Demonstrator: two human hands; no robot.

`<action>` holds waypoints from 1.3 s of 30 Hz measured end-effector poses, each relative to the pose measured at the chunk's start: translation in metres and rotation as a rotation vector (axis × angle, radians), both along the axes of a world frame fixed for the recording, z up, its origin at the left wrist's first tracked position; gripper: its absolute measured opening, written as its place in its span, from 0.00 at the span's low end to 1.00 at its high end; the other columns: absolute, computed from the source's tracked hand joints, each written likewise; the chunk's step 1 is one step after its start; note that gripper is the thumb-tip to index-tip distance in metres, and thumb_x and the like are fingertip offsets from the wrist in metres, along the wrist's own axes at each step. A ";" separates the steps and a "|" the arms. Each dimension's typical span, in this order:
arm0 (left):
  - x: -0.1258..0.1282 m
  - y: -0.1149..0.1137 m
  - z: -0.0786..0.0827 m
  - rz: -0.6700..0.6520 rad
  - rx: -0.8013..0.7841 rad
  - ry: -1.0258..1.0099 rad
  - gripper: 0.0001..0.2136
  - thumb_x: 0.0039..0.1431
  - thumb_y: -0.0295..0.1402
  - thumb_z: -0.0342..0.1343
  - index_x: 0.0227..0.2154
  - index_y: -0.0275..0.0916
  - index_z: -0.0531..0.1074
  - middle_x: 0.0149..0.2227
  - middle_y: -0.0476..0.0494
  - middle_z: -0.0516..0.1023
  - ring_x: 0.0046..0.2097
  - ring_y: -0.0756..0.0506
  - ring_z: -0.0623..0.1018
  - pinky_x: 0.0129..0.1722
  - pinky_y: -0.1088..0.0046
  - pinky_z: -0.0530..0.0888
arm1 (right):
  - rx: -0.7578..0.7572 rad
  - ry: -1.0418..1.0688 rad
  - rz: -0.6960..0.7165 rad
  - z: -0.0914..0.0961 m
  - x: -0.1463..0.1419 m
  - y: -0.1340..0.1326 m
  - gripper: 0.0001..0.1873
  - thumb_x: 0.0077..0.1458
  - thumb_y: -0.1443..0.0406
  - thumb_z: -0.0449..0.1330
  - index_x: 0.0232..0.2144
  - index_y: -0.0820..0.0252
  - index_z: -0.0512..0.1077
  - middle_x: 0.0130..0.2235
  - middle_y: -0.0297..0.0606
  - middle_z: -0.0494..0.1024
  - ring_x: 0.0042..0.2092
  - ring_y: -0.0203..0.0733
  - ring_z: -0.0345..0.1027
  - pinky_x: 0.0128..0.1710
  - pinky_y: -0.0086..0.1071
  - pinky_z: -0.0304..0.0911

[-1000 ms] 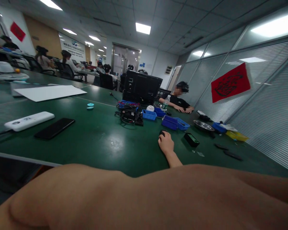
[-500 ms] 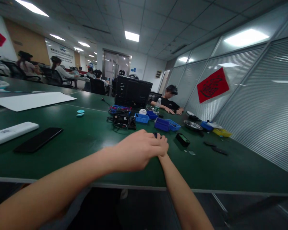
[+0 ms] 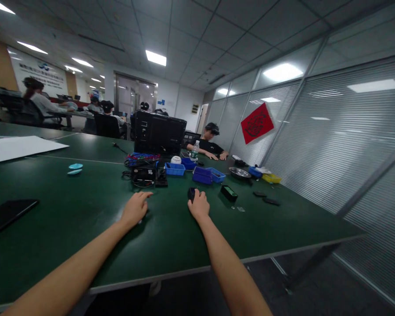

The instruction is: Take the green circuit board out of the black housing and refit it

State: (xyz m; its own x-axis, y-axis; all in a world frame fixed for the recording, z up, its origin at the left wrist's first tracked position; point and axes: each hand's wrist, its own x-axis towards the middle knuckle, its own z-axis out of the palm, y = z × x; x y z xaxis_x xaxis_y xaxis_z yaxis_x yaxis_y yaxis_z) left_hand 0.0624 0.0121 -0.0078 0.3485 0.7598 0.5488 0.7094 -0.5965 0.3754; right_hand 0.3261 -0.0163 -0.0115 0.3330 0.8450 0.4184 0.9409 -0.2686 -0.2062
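On the green table point(image 3: 171, 245), my right hand point(image 3: 200, 205) is closed around a small black box-shaped object point(image 3: 191, 193); the fingers cover much of it. My left hand point(image 3: 134, 210) lies to the left, apart from the right one, with thumb and fingers stretched forward and spread. A tiny pale spot shows under its palm edge, too small to name. To the right of my right hand stands an open black box with a green inside point(image 3: 229, 193). A small ring point(image 3: 232, 207) and a clear plastic scrap point(image 3: 241, 209) lie in front of it.
Beyond my hands are a black power adapter point(image 3: 144, 176) with cables, blue bins point(image 3: 202, 175), a baseball point(image 3: 176, 160), a water bottle point(image 3: 195, 150) and a monitor point(image 3: 159, 134). A metal bowl point(image 3: 239, 172) sits farther right. A person point(image 3: 210, 142) sits at the far side.
My left hand has come off my right hand and moved left to the table. The black object now shows more at my right fingers. The view has turned to the right.
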 end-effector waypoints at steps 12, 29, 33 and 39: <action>-0.001 0.016 -0.005 0.155 -0.188 -0.082 0.21 0.48 0.25 0.45 0.47 0.37 0.64 0.40 0.45 0.74 0.41 0.46 0.71 0.43 0.71 0.66 | 0.615 0.161 0.342 0.015 -0.011 -0.008 0.23 0.55 0.60 0.48 0.52 0.61 0.56 0.48 0.47 0.63 0.50 0.46 0.56 0.47 0.41 0.56; -0.002 0.019 -0.006 0.180 -0.254 -0.121 0.20 0.48 0.25 0.44 0.46 0.37 0.65 0.39 0.44 0.74 0.41 0.46 0.72 0.42 0.71 0.66 | 0.247 0.459 0.290 0.002 -0.023 0.007 0.16 0.57 0.61 0.42 0.33 0.58 0.69 0.33 0.38 0.72 0.37 0.39 0.65 0.38 0.29 0.57; -0.002 0.019 -0.007 0.184 -0.261 -0.108 0.20 0.47 0.25 0.44 0.46 0.37 0.65 0.39 0.44 0.74 0.41 0.46 0.72 0.42 0.71 0.66 | 0.288 0.347 0.422 0.005 -0.038 -0.003 0.21 0.52 0.56 0.50 0.47 0.56 0.64 0.43 0.40 0.68 0.44 0.42 0.61 0.42 0.33 0.57; -0.001 0.018 -0.007 0.188 -0.267 -0.073 0.19 0.48 0.26 0.45 0.46 0.37 0.65 0.40 0.43 0.74 0.41 0.46 0.72 0.42 0.72 0.66 | 0.138 0.274 0.439 -0.003 -0.052 -0.002 0.16 0.48 0.64 0.53 0.42 0.55 0.68 0.43 0.39 0.67 0.42 0.39 0.62 0.40 0.30 0.57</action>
